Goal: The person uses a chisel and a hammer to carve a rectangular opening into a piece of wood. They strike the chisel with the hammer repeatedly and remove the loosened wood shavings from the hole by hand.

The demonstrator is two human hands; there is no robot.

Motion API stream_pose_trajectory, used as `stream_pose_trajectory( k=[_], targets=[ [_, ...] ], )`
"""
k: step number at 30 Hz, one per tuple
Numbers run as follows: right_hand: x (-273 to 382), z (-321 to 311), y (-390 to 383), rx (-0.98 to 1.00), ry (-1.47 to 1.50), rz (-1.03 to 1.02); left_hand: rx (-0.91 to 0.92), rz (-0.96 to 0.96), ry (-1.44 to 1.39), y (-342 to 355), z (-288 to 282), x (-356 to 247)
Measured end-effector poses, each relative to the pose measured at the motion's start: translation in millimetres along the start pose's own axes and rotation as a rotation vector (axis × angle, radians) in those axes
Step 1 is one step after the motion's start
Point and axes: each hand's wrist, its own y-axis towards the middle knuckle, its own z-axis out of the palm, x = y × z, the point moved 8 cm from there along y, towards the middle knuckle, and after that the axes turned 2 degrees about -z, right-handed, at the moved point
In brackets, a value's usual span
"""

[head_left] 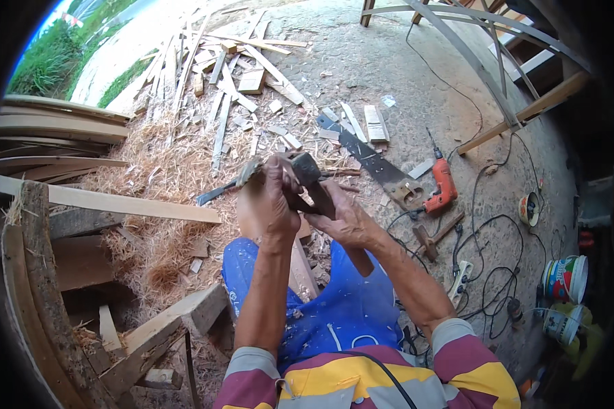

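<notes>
In front of my lap I hold a hammer-like tool with a dark blocky head [305, 168] and a wooden handle [359, 262]. My right hand [344, 215] is closed round the handle, whose end sticks out below it. Up beside the head, my left hand [277, 194] is closed with its fingers bent against the tool; what exactly they grip is partly hidden. A dark flat chisel-like blade [215, 194] points left from beside that hand. Its pale, worn end [250, 172] meets the hand, and I cannot tell whether the hand holds it.
A handsaw [375, 163], a red drill [443, 185] and another hammer [431, 244] lie on the right. Cables tangle around a power strip [460, 281] near paint buckets [565, 279]. Shavings [157, 194] and wood offcuts [252, 80] cover the ground ahead; timber [160, 334] stands left.
</notes>
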Motion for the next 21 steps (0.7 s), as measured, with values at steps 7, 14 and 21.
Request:
stream_pose_trajectory(
  k=[7,14,21],
  targets=[
    [-86,-57,-64,-0.221,-0.251,0.122,0.262,-0.014,1.430,-51,-74,23],
    [-220,-111,-208,-0.520,-0.631,0.358,0.201,-0.099,1.793,-69,-149,53],
    [-300,-65,-281,-0.581,-0.626,0.494,0.153,-0.107,1.999,-62,-154,63]
  ],
)
